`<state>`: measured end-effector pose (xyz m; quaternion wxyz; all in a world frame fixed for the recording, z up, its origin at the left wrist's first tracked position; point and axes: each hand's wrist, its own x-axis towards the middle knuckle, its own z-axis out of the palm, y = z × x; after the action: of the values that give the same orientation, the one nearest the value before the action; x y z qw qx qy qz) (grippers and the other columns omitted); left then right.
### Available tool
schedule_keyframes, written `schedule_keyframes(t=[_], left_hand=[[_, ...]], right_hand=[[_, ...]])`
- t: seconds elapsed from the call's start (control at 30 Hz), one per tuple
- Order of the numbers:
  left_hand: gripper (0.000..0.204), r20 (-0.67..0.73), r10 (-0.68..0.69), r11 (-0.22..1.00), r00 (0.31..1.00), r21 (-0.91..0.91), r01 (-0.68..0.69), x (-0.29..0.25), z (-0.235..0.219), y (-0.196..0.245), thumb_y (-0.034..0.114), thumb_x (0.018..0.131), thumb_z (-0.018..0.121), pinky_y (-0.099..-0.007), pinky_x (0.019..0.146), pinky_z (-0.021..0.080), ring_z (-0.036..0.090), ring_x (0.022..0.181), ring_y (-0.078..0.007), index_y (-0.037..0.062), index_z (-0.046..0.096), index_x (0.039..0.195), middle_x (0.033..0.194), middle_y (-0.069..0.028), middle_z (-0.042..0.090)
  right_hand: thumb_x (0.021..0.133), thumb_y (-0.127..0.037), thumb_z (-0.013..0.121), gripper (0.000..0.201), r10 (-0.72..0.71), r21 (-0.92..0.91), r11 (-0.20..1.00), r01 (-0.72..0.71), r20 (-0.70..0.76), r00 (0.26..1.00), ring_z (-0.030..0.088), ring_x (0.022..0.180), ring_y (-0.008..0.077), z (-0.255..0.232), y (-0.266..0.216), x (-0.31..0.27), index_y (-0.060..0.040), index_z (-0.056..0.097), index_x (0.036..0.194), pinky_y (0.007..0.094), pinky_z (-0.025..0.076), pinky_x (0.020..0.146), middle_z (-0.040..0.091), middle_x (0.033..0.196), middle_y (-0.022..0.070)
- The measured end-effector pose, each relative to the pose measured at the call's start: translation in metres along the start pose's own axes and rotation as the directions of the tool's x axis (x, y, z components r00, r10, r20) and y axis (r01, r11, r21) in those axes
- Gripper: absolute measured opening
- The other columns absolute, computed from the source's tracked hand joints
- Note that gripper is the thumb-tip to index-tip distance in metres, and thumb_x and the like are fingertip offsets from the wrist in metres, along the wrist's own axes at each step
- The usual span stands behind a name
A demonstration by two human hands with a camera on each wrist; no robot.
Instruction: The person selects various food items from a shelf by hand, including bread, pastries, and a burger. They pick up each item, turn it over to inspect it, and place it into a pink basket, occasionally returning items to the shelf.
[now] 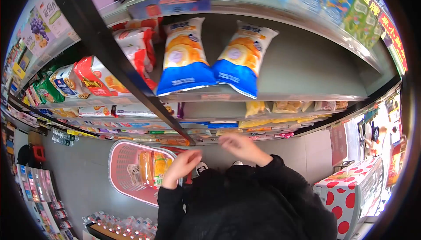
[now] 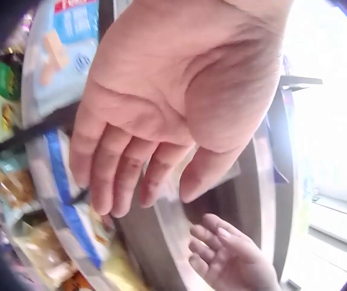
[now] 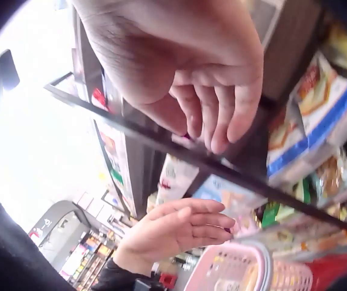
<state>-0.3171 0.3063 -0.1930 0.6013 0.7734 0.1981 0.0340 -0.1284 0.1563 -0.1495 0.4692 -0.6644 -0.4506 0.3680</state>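
Note:
Both hands hover in front of the body, below the shelf edge, with nothing in them. My left hand (image 1: 183,166) is beside the pink basket (image 1: 115,170), its fingers loosely bent in the left wrist view. To the right, my right hand (image 1: 244,147) reaches toward the shelves with relaxed, slightly curled fingers. Two blue, white and orange snack bags stand above on the shelf: the left bag (image 1: 183,55) leans close to the right bag (image 1: 245,55), which tilts. Inside the basket lie an orange-yellow package (image 1: 148,167) and a yellow package (image 1: 161,165).
A black shelf post (image 1: 101,42) slants across the left. Red and white snack bags (image 1: 98,77) fill the shelf behind it. Several bottles (image 1: 127,226) stand on the floor at lower left. A white box with red dots (image 1: 348,196) stands at right.

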Motion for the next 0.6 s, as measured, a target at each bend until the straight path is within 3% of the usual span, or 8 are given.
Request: schedule_keyframes(t=[0.1, 0.2, 0.3, 0.37, 0.4, 0.5, 0.53, 0.6], left_hand=[[0.029, -0.06, 0.205, 0.943, 0.977, -0.255, -0.214, 0.062, 0.032, 0.051, 0.015, 0.082, 0.052, -0.0269, 0.072, 0.045, 0.057, 0.087, -0.0175, -0.0029, 0.049, 0.106, 0.094, -0.0147, 0.058], [0.03, -0.133, 0.316, 0.948, 0.939, 0.012, -0.318, 0.123, 0.061, 0.089, 0.011, 0.082, 0.05, -0.0277, 0.076, 0.043, 0.055, 0.09, -0.018, -0.0038, 0.047, 0.108, 0.096, -0.0133, 0.057], [0.035, -0.18, 0.335, 0.892, 0.925, 0.375, -0.251, 0.175, 0.084, 0.099, 0.016, 0.077, 0.052, -0.0351, 0.076, 0.043, 0.055, 0.09, -0.0315, -0.0025, 0.047, 0.106, 0.099, -0.021, 0.055], [0.034, -0.18, 0.411, 0.853, 0.894, 0.421, -0.308, 0.203, 0.092, 0.089, 0.018, 0.075, 0.053, -0.0387, 0.076, 0.042, 0.052, 0.091, -0.0366, -0.0014, 0.049, 0.103, 0.101, -0.0221, 0.053], [0.031, -0.19, 0.362, 0.877, 0.913, 0.403, -0.263, 0.206, 0.093, 0.091, 0.018, 0.075, 0.052, -0.0385, 0.077, 0.041, 0.053, 0.091, -0.0353, -0.0008, 0.051, 0.1, 0.1, -0.0203, 0.054], [0.032, -0.188, 0.31, 0.911, 0.932, 0.339, -0.235, 0.22, 0.095, 0.087, 0.022, 0.077, 0.052, -0.0369, 0.079, 0.041, 0.052, 0.096, -0.0307, 0.0019, 0.052, 0.102, 0.102, -0.0179, 0.055], [0.035, -0.181, 0.343, 0.91, 0.922, 0.306, -0.278, 0.219, 0.095, 0.089, 0.025, 0.079, 0.052, -0.036, 0.08, 0.041, 0.053, 0.097, -0.0291, 0.0035, 0.051, 0.106, 0.104, -0.0159, 0.055], [0.04, -0.196, 0.365, 0.924, 0.91, 0.193, -0.329, 0.215, 0.096, 0.086, 0.026, 0.079, 0.052, -0.0341, 0.079, 0.043, 0.055, 0.093, -0.0266, 0.0015, 0.049, 0.11, 0.105, -0.0168, 0.055]], right_hand=[[0.076, -0.002, 0.052, 0.024, -0.32, -0.368, 0.918, 0.147, -0.469, 0.823, 0.051, 0.095, 0.027, -0.047, -0.001, -0.012, -0.0005, 0.051, 0.1, 0.0325, 0.04, 0.081, 0.054, 0.098, 0.0147], [0.075, -0.004, 0.051, 0.037, -0.439, -0.64, 0.768, 0.027, -0.496, 0.749, 0.045, 0.099, 0.0371, -0.078, 0.002, -0.008, 0.0039, 0.04, 0.109, 0.0394, 0.038, 0.084, 0.049, 0.104, 0.022], [0.075, -0.009, 0.052, 0.044, -0.317, -0.538, 0.843, 0.012, -0.478, 0.819, 0.045, 0.099, 0.0407, -0.089, 0.023, 0.004, 0.0061, 0.035, 0.112, 0.0417, 0.037, 0.084, 0.049, 0.1, 0.0266], [0.074, -0.01, 0.053, 0.046, -0.254, -0.511, 0.86, -0.013, -0.451, 0.855, 0.045, 0.098, 0.0421, -0.097, 0.033, 0.011, 0.0068, 0.033, 0.113, 0.0419, 0.037, 0.084, 0.048, 0.1, 0.0284], [0.074, -0.011, 0.053, 0.048, -0.176, -0.485, 0.872, -0.065, -0.435, 0.883, 0.045, 0.097, 0.0436, -0.1, 0.037, 0.016, 0.0075, 0.032, 0.114, 0.0421, 0.037, 0.084, 0.048, 0.099, 0.0302], [0.074, -0.015, 0.054, 0.051, -0.232, -0.592, 0.805, -0.048, -0.387, 0.892, 0.043, 0.103, 0.0434, -0.109, 0.034, 0.019, 0.0073, 0.033, 0.114, 0.0407, 0.034, 0.088, 0.046, 0.106, 0.0307], [0.074, -0.017, 0.054, 0.051, -0.361, -0.715, 0.699, 0.002, -0.35, 0.864, 0.04, 0.109, 0.0393, -0.115, 0.051, 0.022, 0.0069, 0.033, 0.115, 0.0397, 0.032, 0.09, 0.043, 0.113, 0.0282], [0.075, -0.013, 0.054, 0.047, -0.151, -0.402, 0.916, 0.013, -0.312, 0.938, 0.045, 0.1, 0.028, -0.124, 0.056, 0.024, 0.0036, 0.036, 0.116, 0.0349, 0.034, 0.087, 0.047, 0.109, 0.0178]])
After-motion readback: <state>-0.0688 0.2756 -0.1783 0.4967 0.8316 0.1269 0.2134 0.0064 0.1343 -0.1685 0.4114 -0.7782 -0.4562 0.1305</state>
